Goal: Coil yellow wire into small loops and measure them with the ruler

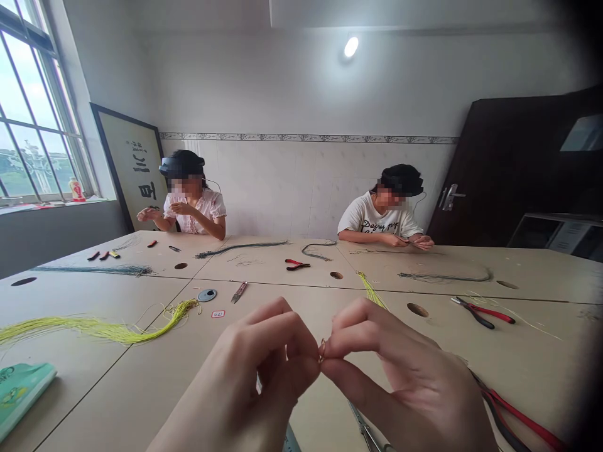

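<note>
My left hand and my right hand meet fingertip to fingertip low in the middle of the head view, above the beige table. Both pinch a tiny coppery ring or wire loop between thumb and fingers. Under my hands lies a metal tool, partly hidden. Red-handled pliers lie beside my right wrist.
A bundle of yellow-green cord lies to the left, a thinner one ahead. Snips, a round disc, more red pliers and cable holes dot the table. Two people sit working at the far side.
</note>
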The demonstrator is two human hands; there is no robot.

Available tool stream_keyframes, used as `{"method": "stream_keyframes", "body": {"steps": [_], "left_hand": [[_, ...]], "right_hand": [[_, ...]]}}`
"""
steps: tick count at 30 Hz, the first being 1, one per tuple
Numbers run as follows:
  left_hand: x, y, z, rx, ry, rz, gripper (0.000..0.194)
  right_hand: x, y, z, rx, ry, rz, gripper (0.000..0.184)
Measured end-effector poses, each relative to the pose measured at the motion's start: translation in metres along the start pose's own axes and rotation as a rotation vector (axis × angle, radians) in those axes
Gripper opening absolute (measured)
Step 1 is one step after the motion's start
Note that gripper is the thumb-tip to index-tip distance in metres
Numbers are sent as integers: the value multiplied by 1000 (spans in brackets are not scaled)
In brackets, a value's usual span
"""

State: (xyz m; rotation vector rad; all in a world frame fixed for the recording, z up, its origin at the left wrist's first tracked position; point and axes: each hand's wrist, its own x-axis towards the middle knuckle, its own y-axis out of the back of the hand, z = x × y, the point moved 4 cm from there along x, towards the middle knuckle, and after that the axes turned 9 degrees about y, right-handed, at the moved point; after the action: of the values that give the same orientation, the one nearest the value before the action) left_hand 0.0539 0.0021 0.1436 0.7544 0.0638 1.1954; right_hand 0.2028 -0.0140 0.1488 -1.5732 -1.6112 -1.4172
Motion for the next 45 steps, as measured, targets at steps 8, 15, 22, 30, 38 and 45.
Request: {"method": "stream_keyframes", "body": {"steps": [8,15,22,30,38,45], "left_hand": [[6,-3,0,-60,75,-101,23],[5,-7,3,-147,111,-137,24],[3,-12,1,-218,158,-132,23],[8,-9,5,-167,97,-105,23],[8,-10,3,-213,109,-98,25],[4,-7,2,-367,250,-141,27]], "right_hand": [[-4,-6,1,-28,-18,-35,16],[-7,-7,6,-37,-93,-108,18],[-6,-9,7,-28,-86,-111,14],[-8,-6,6,-34,-87,-98,11],[-10,-5,14,111,-290,-186,10],[-5,-2,10,24,-196,-50,13]]}}
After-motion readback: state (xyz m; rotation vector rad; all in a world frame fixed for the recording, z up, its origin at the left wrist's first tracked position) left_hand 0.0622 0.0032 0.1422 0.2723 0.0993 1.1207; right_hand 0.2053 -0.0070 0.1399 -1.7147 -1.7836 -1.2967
